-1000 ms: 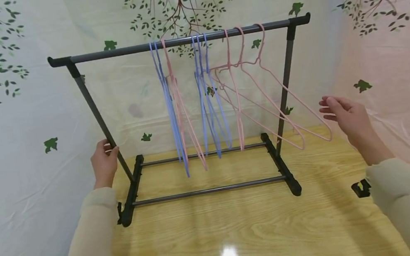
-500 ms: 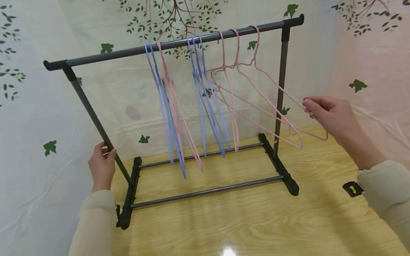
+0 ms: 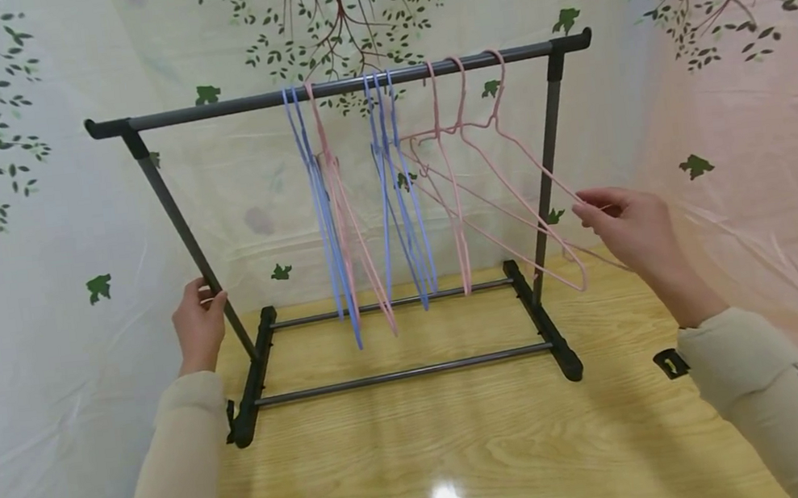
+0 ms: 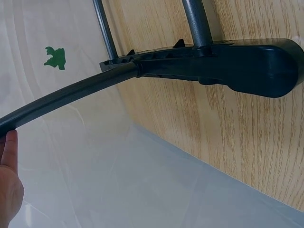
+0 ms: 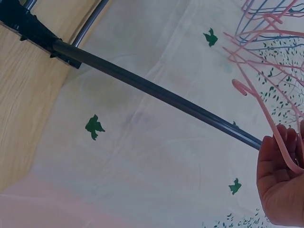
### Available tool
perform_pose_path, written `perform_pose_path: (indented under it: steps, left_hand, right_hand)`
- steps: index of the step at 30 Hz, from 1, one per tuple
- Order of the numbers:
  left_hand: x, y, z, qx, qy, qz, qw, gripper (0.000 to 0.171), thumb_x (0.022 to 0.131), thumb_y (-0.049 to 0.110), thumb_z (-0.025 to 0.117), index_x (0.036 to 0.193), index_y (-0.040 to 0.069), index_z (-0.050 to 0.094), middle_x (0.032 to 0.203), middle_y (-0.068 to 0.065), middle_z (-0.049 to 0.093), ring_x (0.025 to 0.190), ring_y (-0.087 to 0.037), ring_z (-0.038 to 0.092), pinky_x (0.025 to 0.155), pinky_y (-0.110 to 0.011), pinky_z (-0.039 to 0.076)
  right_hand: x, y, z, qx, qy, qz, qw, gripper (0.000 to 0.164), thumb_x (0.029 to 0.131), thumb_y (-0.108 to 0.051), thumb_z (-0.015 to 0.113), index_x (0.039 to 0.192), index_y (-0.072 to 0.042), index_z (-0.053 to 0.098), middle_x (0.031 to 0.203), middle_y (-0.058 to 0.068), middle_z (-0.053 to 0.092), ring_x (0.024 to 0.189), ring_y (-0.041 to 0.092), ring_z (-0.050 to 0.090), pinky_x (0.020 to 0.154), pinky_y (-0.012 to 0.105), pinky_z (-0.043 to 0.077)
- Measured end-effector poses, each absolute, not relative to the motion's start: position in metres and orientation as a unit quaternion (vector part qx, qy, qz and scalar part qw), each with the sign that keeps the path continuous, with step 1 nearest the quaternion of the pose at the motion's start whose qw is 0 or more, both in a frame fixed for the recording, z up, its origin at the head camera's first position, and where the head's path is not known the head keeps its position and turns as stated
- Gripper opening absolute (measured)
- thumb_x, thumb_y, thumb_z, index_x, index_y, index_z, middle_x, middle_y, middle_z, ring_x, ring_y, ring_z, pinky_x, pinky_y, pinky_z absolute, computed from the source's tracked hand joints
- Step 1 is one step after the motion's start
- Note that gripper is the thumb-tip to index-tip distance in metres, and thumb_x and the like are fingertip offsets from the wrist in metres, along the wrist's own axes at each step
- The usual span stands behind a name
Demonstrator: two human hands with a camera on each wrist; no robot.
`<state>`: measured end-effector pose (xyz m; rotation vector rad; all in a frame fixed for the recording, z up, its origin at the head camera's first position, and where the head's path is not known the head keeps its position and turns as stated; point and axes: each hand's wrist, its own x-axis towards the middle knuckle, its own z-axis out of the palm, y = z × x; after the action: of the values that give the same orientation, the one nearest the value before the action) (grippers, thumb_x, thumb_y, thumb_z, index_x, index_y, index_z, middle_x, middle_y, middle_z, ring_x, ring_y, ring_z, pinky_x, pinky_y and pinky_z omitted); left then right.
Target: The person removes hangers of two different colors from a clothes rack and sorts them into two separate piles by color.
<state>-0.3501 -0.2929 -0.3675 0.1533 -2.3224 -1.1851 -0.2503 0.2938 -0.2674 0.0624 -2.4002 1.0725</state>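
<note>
A dark metal clothes rack [image 3: 230, 104] stands on the floor. At its left post [image 3: 176, 211] my left hand [image 3: 200, 327] holds on, fingers behind and thumb in front. The left wrist view shows that hand [image 4: 8, 194] at the edge, touching the tube. My right hand [image 3: 635, 236] pinches the sloping arm of the rightmost pink hanger [image 3: 531, 158], whose hook is on the top bar. In the right wrist view the same pink hanger [image 5: 268, 114] crosses in front of my curled fingers. Other pink hangers [image 3: 497, 174] hang beside it.
Blue hangers [image 3: 394, 201] hang mid-bar, with more blue hangers [image 3: 322, 208] and a pink hanger [image 3: 353, 229] further left. A black base foot [image 3: 545, 323] stands on the wood-patterned floor [image 3: 420, 450]. Patterned cloth [image 3: 750, 188] surrounds the rack.
My right hand has come left from open air to the rightmost pink hanger and taken hold of it. The middle hangers sway slightly. My left hand stays on the post.
</note>
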Motion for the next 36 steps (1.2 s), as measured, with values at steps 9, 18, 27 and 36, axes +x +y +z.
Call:
perform_pose_path:
  steps: [9, 18, 27, 36]
  left_hand:
    - [-0.347, -0.292, -0.366, 0.053, -0.855, -0.439, 0.27, 0.042, 0.103, 0.015, 0.055, 0.141, -0.001, 0.047, 0.129, -0.027, 0.059, 0.118, -0.04, 0.058, 0.096, -0.051, 0.049]
    - [-0.347, -0.292, -0.366, 0.051, -0.856, -0.437, 0.273, 0.041, 0.103, 0.016, 0.054, 0.14, -0.001, 0.047, 0.128, -0.027, 0.059, 0.117, -0.04, 0.059, 0.095, -0.051, 0.049]
    - [-0.347, -0.295, -0.367, 0.052, -0.859, -0.432, 0.27, 0.042, 0.104, 0.017, 0.054, 0.141, -0.001, 0.046, 0.129, -0.027, 0.058, 0.118, -0.04, 0.058, 0.096, -0.052, 0.049]
    - [-0.349, -0.296, -0.367, 0.05, -0.857, -0.438, 0.266, 0.042, 0.104, 0.018, 0.053, 0.141, 0.0, 0.046, 0.128, -0.026, 0.059, 0.117, -0.04, 0.058, 0.095, -0.052, 0.049]
  right_hand:
    - [-0.249, 0.285, -0.267, 0.022, -0.873, 0.374, 0.313, 0.033, 0.101, -0.028, 0.06, 0.117, -0.001, 0.072, 0.094, 0.016, 0.069, 0.068, -0.002, 0.057, 0.056, 0.014, 0.044]
    - [-0.246, 0.286, -0.266, 0.003, -0.857, 0.382, 0.346, 0.03, 0.099, -0.023, 0.062, 0.114, 0.0, 0.073, 0.088, 0.01, 0.07, 0.065, -0.006, 0.054, 0.058, 0.011, 0.043]
    - [-0.242, 0.287, -0.265, -0.022, -0.853, 0.348, 0.388, 0.028, 0.099, -0.021, 0.062, 0.111, 0.0, 0.075, 0.095, 0.018, 0.07, 0.067, -0.015, 0.046, 0.061, 0.012, 0.038]
    - [-0.236, 0.289, -0.266, 0.027, -0.829, 0.256, 0.497, 0.016, 0.093, -0.007, 0.067, 0.1, 0.004, 0.077, 0.087, 0.023, 0.071, 0.074, 0.025, 0.065, 0.066, 0.026, 0.039]
